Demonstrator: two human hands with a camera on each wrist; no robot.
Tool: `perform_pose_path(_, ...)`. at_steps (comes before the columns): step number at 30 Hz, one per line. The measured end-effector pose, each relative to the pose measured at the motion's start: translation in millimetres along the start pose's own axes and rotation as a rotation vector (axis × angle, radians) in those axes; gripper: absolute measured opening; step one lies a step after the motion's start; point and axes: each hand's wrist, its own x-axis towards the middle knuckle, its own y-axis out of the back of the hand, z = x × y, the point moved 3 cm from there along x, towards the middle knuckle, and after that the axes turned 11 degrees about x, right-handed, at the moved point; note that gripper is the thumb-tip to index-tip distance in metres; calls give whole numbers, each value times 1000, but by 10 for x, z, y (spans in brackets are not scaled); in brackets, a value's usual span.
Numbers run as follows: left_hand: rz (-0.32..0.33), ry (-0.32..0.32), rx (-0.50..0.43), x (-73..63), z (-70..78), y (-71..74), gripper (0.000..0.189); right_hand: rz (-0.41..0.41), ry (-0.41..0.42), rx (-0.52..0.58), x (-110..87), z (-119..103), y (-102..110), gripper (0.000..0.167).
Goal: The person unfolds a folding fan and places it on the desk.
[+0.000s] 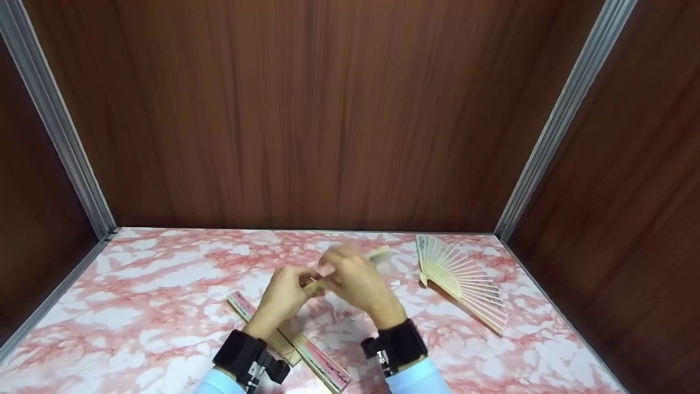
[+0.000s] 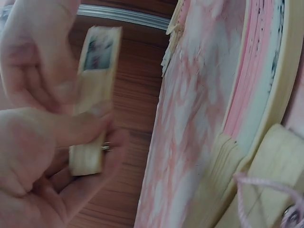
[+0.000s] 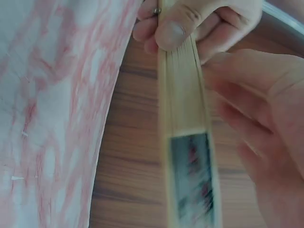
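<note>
My left hand (image 1: pixel 281 293) pinches a folded hand fan (image 3: pixel 185 109) near its riveted end, thumb on the flat wooden side. The fan's sticks lie together, with a dark printed band toward the far end. Close beside it is my right hand (image 1: pixel 355 282), blurred in the head view. In the right wrist view its fingers (image 3: pixel 242 114) are loosely bent alongside the fan, not wrapped round it. Under my left forearm, two folded fans with pink leaves lie on the table, one at the upper left (image 1: pixel 240 303) and one at the lower right (image 1: pixel 325 361).
A spread pale fan (image 1: pixel 456 282) lies on the right of the pink-and-white marbled table (image 1: pixel 158 306). Dark wood-grain panels (image 1: pixel 306 120) with metal corner posts (image 1: pixel 569 109) enclose the back and sides. A pink cord (image 2: pixel 266 183) hangs by a folded fan's wooden end.
</note>
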Motion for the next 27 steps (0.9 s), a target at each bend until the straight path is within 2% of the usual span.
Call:
perform_pose_path(3,68,61,-103,17,-20,40,7,255,0,37,10,72,124,28)
perform_pose_path(6,101,113,-225,25,-16,76,13,523,-77,149,-6,151,246,32)
perform_pose_path(8,91,127,-330,26,7,86,16,679,-166,275,-30,199,309,35)
perform_pose_path(10,72,132,-434,28,36,84,17,803,-274,426,-48,250,353,39)
perform_pose_path(12,51,127,-521,24,73,86,19,856,-394,585,-59,297,361,40)
perform_pose_path(14,33,119,-586,18,97,68,21,841,-518,736,-76,345,332,38)
perform_pose_path(16,27,120,-618,12,118,59,22,766,-596,905,-79,372,281,34)
perform_pose_path(18,35,132,-635,4,129,52,24,651,-624,1063,-73,372,222,34)
perform_pose_path(20,47,148,-648,-2,133,45,24,509,-621,1154,-64,344,168,35)
perform_pose_path(22,42,165,-652,-7,144,38,24,369,-585,1157,-53,293,132,34)
perform_pose_path(23,35,170,-655,-6,152,34,25,316,-564,1123,-44,267,124,33)
perform_pose_path(25,19,168,-660,-3,176,31,25,256,-519,1046,-24,217,123,31)
perform_pose_path(27,9,159,-637,1,207,35,25,241,-492,1001,-7,186,130,27)
